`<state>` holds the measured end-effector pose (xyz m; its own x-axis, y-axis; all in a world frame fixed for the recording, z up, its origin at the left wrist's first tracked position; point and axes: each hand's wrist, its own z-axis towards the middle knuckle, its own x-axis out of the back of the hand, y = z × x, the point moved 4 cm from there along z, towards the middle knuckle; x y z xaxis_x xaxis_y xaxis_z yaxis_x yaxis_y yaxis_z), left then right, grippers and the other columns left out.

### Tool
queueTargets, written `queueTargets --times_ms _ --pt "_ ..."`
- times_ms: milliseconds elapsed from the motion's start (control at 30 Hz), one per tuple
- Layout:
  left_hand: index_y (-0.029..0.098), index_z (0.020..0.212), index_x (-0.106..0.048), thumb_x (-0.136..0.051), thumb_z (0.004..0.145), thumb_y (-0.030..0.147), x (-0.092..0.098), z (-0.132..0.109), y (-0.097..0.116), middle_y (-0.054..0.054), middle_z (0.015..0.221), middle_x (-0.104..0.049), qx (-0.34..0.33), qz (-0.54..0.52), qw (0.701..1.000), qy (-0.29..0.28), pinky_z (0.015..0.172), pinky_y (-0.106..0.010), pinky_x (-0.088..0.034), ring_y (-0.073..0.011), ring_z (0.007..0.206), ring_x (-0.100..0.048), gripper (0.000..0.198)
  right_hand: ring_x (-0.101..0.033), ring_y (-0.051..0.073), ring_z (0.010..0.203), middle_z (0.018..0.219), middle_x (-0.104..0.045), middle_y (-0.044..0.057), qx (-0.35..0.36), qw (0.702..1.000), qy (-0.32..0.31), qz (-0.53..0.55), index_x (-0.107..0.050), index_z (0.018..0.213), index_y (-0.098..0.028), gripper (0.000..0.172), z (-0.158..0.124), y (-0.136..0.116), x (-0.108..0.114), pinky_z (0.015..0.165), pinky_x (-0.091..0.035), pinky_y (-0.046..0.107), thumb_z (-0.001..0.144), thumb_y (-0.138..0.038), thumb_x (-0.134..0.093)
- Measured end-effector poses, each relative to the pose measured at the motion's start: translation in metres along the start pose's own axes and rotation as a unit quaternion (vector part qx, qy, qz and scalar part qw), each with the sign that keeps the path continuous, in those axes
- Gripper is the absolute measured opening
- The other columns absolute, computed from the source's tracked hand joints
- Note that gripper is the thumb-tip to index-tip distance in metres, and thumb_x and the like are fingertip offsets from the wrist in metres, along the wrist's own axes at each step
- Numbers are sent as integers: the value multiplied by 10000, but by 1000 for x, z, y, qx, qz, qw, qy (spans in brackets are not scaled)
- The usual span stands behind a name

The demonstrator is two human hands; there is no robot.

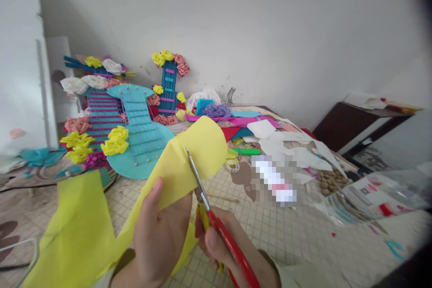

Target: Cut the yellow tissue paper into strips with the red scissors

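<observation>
Yellow sheet (202,148) clamped in L grip (164,231), far end fwd of R grip (218,249) clamped on scissors (229,243).

Legible text: none.
Clear bottle (371,198), well to the right of the right hand (218,247): label (375,201) carries red and dark print, too blurred to read. Pixelated pale object (275,183), beyond that hand: unreadable.

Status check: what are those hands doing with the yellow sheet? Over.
Left hand holding yellow sheet. Right hand gripping scissors, one blade across the sheet. Turquoise guitar-shaped piece behind; nothing visibly blocking the scissors.
</observation>
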<state>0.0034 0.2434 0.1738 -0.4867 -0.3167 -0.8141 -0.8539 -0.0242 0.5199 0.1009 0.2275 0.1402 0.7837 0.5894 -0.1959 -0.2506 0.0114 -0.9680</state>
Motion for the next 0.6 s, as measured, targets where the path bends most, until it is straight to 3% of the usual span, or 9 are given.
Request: queueTargets --times_ms 267,367,433,600 --pt "259 1207 -551 -312 853 303 5 -1 -11 10 1006 -724 54 11 997 -46 909 -197 -493 -139 1144 -566 429 -320 77 530 635 -364 -38 18 1000 -12 7 -482 805 -169 435 2 -7 -3 466 -267 221 856 -601 -468" --pt "271 1165 -583 -420 808 375 9 -2 -16 0 981 -731 77 26 993 -88 896 -266 -526 -193 1133 -577 406 -331 84 526 622 -380 -36 33 999 -10 -4 -491 820 -172 406 0 -11 -2 470 -270 229 873 -573 -458" --pt "292 1150 -590 -490 781 416 13 -1 -18 -1 1003 -725 71 30 993 -87 894 -340 -540 -237 1133 -575 402 -318 91 531 632 -380 -35 18 1000 -3 -2 -482 840 -177 414 -1 -13 -1 473 -264 238 854 -590 -476" --pt "288 1127 -599 -466 797 400 14 2 -15 -26 1044 -708 69 39 993 -85 911 -355 -524 -233 1184 -534 374 -333 115 529 619 -385 -29 -37 999 -3 -31 -550 830 -209 557 1 1 3 510 -273 269 747 -751 -445"
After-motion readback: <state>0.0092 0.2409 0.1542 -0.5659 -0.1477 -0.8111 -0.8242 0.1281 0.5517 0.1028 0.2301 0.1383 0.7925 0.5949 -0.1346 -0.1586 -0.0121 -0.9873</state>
